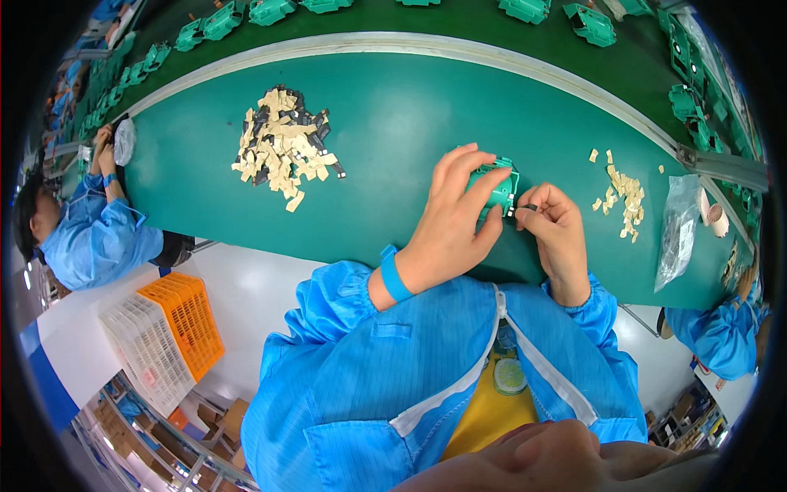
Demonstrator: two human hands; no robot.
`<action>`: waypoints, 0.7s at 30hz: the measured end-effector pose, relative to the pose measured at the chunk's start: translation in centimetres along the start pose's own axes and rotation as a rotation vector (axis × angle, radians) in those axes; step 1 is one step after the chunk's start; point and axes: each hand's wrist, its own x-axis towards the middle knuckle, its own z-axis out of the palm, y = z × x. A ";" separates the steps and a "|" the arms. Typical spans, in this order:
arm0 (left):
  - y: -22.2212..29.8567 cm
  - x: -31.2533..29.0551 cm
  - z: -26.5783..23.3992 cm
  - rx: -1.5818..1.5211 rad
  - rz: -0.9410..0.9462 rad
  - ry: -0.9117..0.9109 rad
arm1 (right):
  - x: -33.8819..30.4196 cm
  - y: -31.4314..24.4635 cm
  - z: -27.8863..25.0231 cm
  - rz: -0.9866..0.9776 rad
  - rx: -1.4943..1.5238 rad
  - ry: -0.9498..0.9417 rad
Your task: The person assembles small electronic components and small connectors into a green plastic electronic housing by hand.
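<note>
My left hand (447, 217), with a blue band at the wrist, grips a small green plastic housing (502, 190) over the worktable. Its fingers reach over the top of the housing and the thumb lies at the near side. At the housing's right edge, my right hand (557, 225) pinches a small black part (530, 208). Small whitish bits show between that part and the housing; whether they touch is too small to tell. To the left lies a heap of black parts with cream-coloured paper tabs (283, 139).
The green worktable (393, 123) has a pale metal rail (410, 43) along its far edge. Beyond it, more green housings (525, 8) line a dark green belt. Loose cream tabs (627, 197) and a clear plastic bag (679, 230) lie right. Co-workers in blue sit at both sides; crates (184, 320) stand lower left.
</note>
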 end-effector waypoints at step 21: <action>0.5 0.4 0.0 0.025 -0.049 -0.044 | 0.4 0.4 0.2 -0.025 -0.059 0.042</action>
